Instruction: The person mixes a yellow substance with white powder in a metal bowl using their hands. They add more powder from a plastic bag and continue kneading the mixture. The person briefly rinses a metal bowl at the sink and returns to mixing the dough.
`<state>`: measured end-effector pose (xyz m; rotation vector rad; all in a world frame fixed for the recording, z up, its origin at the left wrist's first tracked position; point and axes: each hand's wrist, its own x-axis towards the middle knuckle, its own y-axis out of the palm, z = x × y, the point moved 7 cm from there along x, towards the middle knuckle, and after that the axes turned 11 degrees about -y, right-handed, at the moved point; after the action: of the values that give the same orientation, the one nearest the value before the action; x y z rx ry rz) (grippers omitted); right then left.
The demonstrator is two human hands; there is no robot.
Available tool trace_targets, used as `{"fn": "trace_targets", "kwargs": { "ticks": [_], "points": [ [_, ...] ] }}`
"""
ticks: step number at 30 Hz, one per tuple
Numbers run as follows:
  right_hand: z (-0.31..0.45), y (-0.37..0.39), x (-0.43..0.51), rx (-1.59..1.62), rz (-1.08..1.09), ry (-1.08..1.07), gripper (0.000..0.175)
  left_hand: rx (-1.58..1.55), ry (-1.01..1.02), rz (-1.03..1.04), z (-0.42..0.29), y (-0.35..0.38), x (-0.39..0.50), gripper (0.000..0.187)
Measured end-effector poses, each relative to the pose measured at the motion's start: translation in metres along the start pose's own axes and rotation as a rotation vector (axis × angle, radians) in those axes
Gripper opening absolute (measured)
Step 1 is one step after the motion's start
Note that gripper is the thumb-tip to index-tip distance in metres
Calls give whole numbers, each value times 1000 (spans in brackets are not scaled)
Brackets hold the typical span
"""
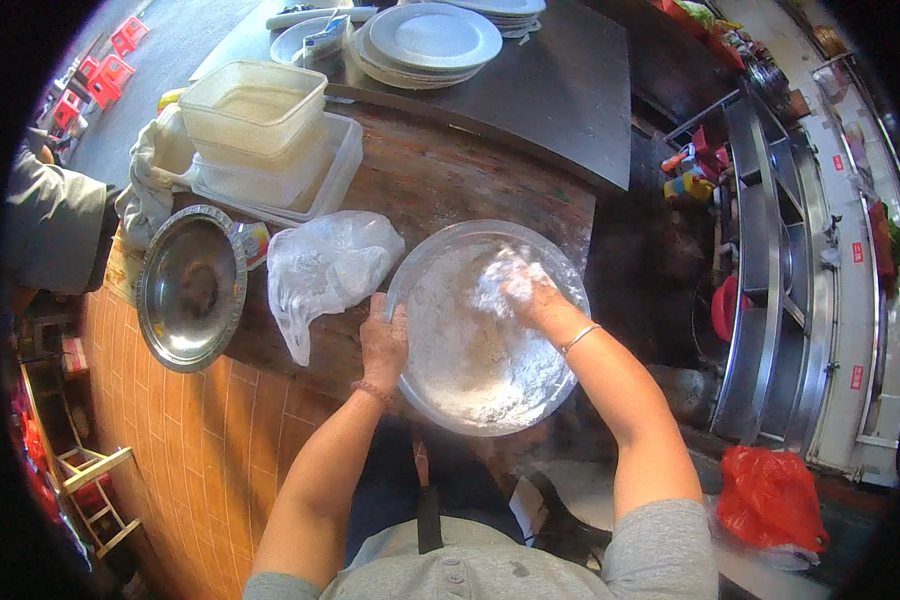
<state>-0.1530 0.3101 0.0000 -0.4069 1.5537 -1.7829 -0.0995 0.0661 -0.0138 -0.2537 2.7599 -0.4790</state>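
Note:
A large round metal basin stands on the wooden table before me, with white flour spread over its bottom and piled towards the near right side. My left hand grips the basin's left rim, fingers pointing away from me. Inside the basin, near its far right wall, my right hand is in a clump of white, floury material; its fingers are blurred and partly covered, so their closure is unclear. Just left of the basin lies a translucent plastic bag, bulging with contents I cannot make out.
An oval metal tray rests at the table's left edge, with stacked plastic containers behind it. White plates are piled on the metal counter. A person's sleeve is at the far left. A red plastic bag lies low at right.

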Motion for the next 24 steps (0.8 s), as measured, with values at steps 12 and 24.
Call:
{"fn": "trace_targets", "kwargs": {
  "ticks": [12,24],
  "points": [
    [41,35,-42,200,-79,476,57,121,-8,-61,-6,-1,-2,22],
    [-9,135,-24,348,24,664,50,85,76,-72,-14,-2,-5,22]
  ]
}}
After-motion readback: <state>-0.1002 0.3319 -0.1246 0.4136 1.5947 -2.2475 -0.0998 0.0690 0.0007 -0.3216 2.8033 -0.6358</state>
